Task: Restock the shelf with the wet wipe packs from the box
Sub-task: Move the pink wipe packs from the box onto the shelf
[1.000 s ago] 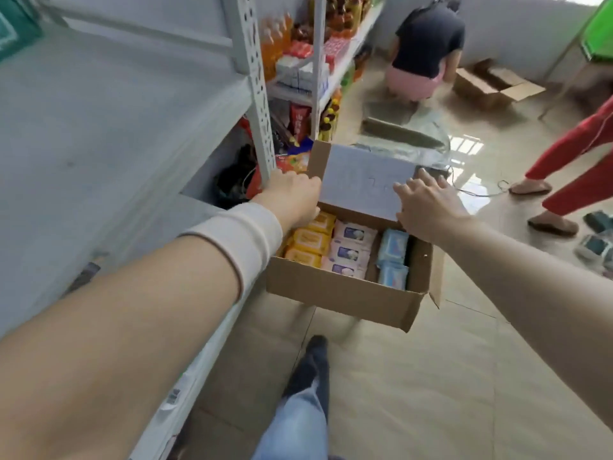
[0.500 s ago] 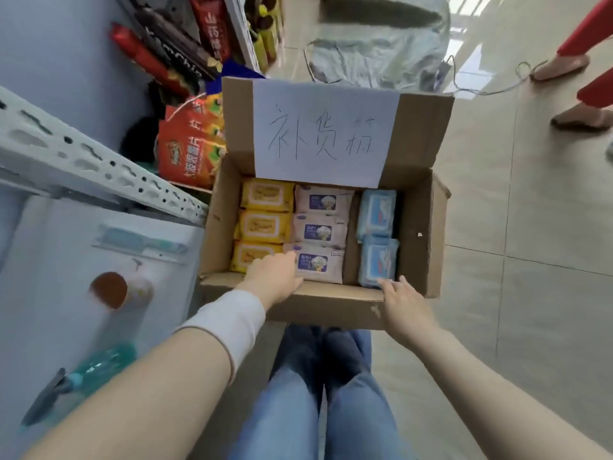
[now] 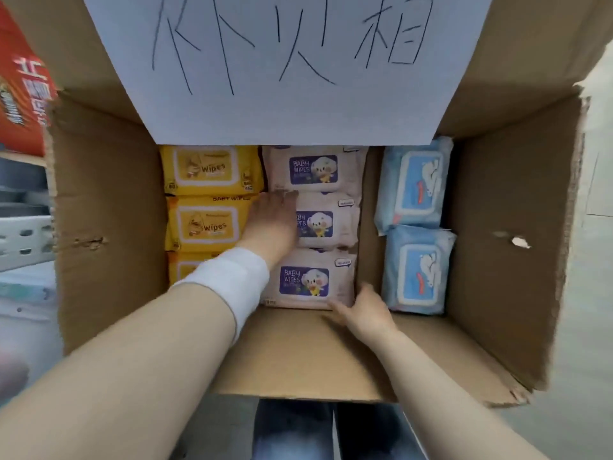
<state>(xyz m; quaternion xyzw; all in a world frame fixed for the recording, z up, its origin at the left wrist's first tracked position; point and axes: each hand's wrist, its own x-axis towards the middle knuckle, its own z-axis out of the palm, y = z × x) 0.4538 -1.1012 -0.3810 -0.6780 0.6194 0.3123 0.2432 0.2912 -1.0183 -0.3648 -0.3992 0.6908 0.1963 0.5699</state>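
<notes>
An open cardboard box [image 3: 106, 200] fills the view, with a white handwritten paper [image 3: 282, 68] taped to its far flap. Inside lie three columns of wet wipe packs: yellow packs [image 3: 207, 169] on the left, pink packs [image 3: 315, 169] in the middle, blue packs [image 3: 416, 184] on the right. My left hand [image 3: 273, 220] reaches into the box with its fingers down between the yellow column and the middle pink pack [image 3: 323, 222]. My right hand [image 3: 363, 310] touches the near right corner of the nearest pink pack [image 3: 306, 280].
A white perforated shelf rail [image 3: 23, 237] and a shelf surface lie at the left edge. Red snack bags [image 3: 23, 94] sit at the upper left. My legs in jeans [image 3: 298, 429] show below the box. Pale tiled floor [image 3: 597, 161] runs along the right.
The view has closed in on the box. Both hands have moved from the box's near edge into it, the left onto the middle pink pack's side, the right to the nearest pink pack.
</notes>
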